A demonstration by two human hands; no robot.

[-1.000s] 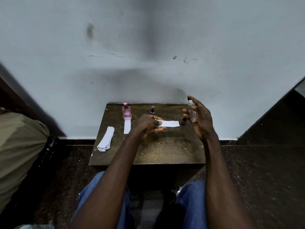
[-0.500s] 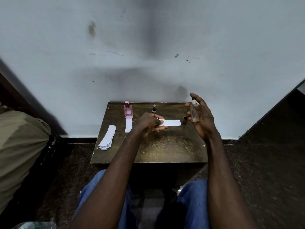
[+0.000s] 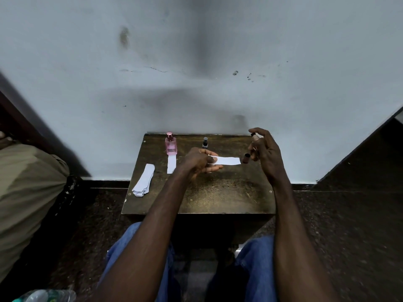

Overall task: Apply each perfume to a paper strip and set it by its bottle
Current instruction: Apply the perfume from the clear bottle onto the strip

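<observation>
Since the earlier frame the right hand (image 3: 265,152) has turned, now hiding most of the clear spray bottle (image 3: 254,139) it grips, while the left hand (image 3: 197,163) pinches a flat white paper strip (image 3: 227,160) above the scuffed wooden table (image 3: 218,192) against a stained grey wall (image 3: 196,62).

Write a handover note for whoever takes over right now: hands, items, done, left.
Left hand: holds a paper strip by one end, level above the table.
Right hand: grip on the clear spray bottle, upright, forefinger above the nozzle, next to the strip's free end.
Dark cap stands on the table by that hand.
Done: pink bottle has a strip lying in front of it.
Left: spray this strip and set it down with the clear bottle; small dark bottle has no strip yet.
Spare strips are stacked at the table's left edge.
</observation>
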